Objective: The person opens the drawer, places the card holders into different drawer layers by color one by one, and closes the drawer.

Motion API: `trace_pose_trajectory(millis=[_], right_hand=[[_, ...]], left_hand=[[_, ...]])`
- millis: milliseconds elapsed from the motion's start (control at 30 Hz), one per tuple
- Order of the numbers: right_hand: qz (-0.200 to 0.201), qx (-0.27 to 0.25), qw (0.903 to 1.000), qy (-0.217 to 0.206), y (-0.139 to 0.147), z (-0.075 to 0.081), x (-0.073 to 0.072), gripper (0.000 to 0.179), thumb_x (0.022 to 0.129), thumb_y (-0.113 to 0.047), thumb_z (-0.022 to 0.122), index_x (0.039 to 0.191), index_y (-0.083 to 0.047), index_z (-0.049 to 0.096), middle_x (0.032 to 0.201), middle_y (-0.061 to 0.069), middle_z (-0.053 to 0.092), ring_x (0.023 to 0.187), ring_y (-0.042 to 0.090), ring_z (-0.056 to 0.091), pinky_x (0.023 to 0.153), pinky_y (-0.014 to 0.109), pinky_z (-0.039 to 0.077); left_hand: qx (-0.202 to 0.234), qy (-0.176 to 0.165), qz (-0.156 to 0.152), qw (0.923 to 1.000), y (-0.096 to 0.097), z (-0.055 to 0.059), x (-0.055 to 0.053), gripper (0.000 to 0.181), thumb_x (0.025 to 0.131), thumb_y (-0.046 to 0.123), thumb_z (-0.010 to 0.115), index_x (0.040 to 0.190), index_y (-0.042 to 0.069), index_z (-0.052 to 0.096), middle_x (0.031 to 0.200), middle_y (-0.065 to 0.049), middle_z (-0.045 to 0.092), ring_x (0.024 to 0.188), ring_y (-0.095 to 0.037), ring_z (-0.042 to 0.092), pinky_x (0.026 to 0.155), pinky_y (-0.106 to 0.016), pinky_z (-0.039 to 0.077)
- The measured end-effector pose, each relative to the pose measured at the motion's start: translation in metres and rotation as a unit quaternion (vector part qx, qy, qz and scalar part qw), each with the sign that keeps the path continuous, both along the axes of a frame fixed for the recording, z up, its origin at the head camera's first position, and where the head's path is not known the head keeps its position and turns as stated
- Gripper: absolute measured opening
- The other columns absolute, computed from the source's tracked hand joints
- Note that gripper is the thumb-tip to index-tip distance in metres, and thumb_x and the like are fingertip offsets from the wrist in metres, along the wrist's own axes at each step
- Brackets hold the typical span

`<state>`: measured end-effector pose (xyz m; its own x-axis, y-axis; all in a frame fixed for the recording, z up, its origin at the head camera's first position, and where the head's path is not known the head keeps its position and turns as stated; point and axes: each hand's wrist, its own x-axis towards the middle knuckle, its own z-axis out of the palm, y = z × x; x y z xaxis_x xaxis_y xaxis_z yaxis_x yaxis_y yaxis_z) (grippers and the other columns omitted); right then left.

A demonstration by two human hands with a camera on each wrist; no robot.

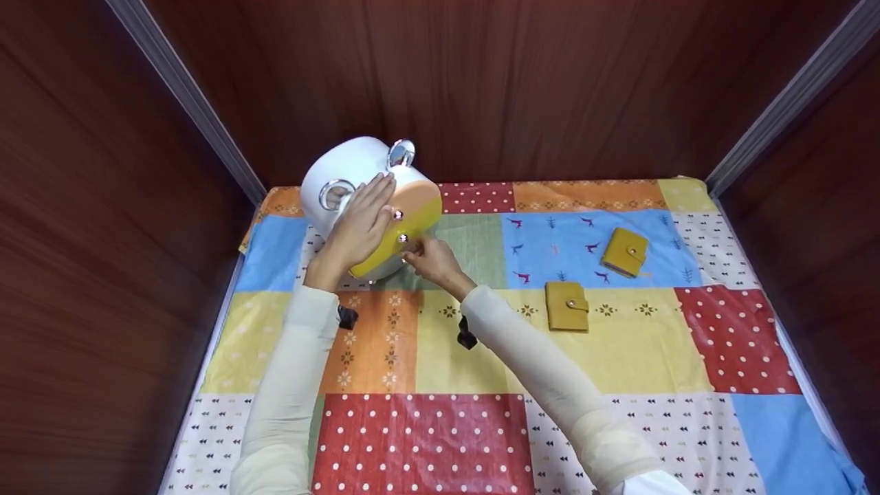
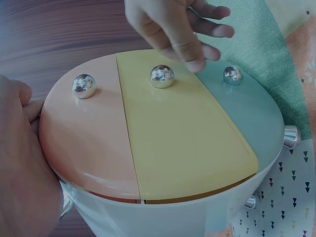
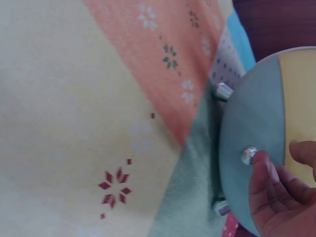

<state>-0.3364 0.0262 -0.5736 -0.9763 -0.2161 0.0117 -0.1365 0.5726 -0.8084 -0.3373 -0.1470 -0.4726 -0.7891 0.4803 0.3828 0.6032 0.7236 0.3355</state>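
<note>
A white rounded box [image 1: 357, 155] has a front in peach [image 2: 94, 143], yellow [image 2: 182, 143] and grey-green [image 2: 256, 108] panels, each with a silver knob. Shiny ring handles stand on its upper side, and short silver feet show along the grey-green edge. My left hand [image 1: 361, 227] rests on the box beside the peach panel, fingers stretched along the white side. At the grey-green panel is my right hand [image 1: 433, 260], its fingers loosely bent. In the right wrist view, one fingertip reaches the knob [image 3: 249, 155] of that panel, while the thumb stands apart.
Two mustard wallets with snap straps lie to the right, one wallet [image 1: 568, 306] nearer and one wallet [image 1: 624, 251] farther. A patchwork cloth [image 1: 423, 440] covers the table. Brown wood panels [image 1: 550, 89] rise at the back and both sides, close behind the box.
</note>
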Motion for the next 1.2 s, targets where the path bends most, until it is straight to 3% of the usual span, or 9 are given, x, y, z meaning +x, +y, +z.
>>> trace_pose_trajectory(millis=[300, 600, 967, 1200], right_hand=[[-0.040, 0.072, 0.9965, 0.011, -0.002, -0.015, 0.003, 0.017, 0.087, -0.028, 0.060, 0.086, -0.012, 0.058, 0.074, -0.001, 0.058, 0.064, 0.013, 0.052, 0.052, 0.026, 0.042], [-0.070, 0.107, 0.9916, -0.021, -0.010, -0.027, 0.004, 0.020, 0.088, -0.033, 0.057, 0.093, -0.014, 0.052, 0.082, -0.001, 0.054, 0.071, 0.014, 0.051, 0.056, 0.028, 0.043], [-0.069, 0.086, 0.9929, -0.044, -0.015, -0.033, 0.003, 0.023, 0.091, -0.034, 0.053, 0.100, -0.013, 0.055, 0.085, -0.003, 0.057, 0.073, 0.014, 0.055, 0.058, 0.028, 0.047], [-0.063, 0.117, 0.9903, -0.038, -0.017, -0.031, -0.001, 0.025, 0.093, -0.033, 0.050, 0.104, -0.012, 0.057, 0.083, -0.003, 0.058, 0.073, 0.013, 0.055, 0.061, 0.031, 0.048]], left_hand=[[-0.001, 0.005, 0.001, 1.0000, 0.001, -0.002, -0.001, 0.048, 0.100, 0.027, 0.028, 0.145, 0.012, 0.025, 0.150, 0.001, 0.021, 0.138, -0.014, 0.010, 0.112, -0.032, 0.004], [-0.001, -0.005, 0.006, 1.0000, 0.001, -0.003, 0.002, 0.048, 0.100, 0.028, 0.029, 0.146, 0.014, 0.022, 0.151, 0.002, 0.019, 0.138, -0.014, 0.009, 0.112, -0.031, 0.003], [0.002, -0.008, 0.004, 1.0000, 0.000, -0.003, 0.003, 0.048, 0.100, 0.028, 0.027, 0.146, 0.015, 0.021, 0.151, 0.004, 0.018, 0.138, -0.013, 0.009, 0.112, -0.031, 0.003], [0.006, -0.001, 0.003, 1.0000, 0.000, -0.003, 0.003, 0.048, 0.100, 0.028, 0.029, 0.145, 0.014, 0.023, 0.150, 0.003, 0.020, 0.138, -0.014, 0.010, 0.112, -0.033, 0.003]])
